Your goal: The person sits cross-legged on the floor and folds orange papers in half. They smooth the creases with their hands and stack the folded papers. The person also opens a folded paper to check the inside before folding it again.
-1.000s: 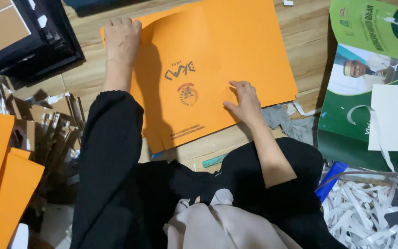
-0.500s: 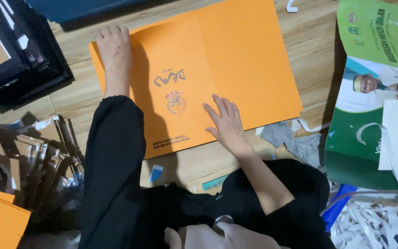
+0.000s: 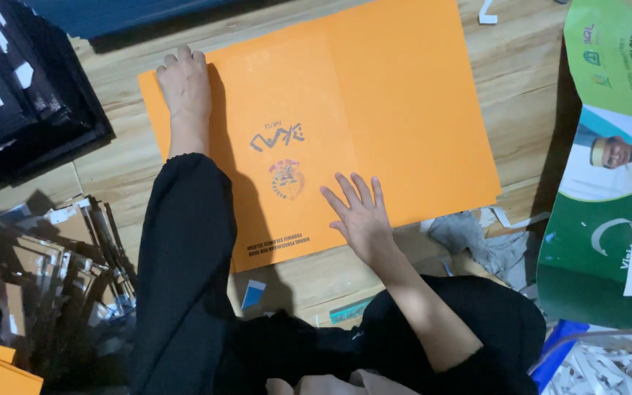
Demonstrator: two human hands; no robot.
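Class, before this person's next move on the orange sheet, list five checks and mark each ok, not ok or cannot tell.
1. Left hand flat on the orange sheet near its far left corner: ok.
2. Right hand flat on the sheet near the printed emblem, fingers spread: ok.
3. Sheet lies flat on the wooden floor: ok.
4. Sheet's surface free of scraps: ok; grey cloth sits just off its near right edge.
5. Whether it is one sheet or a folded card: cannot tell.
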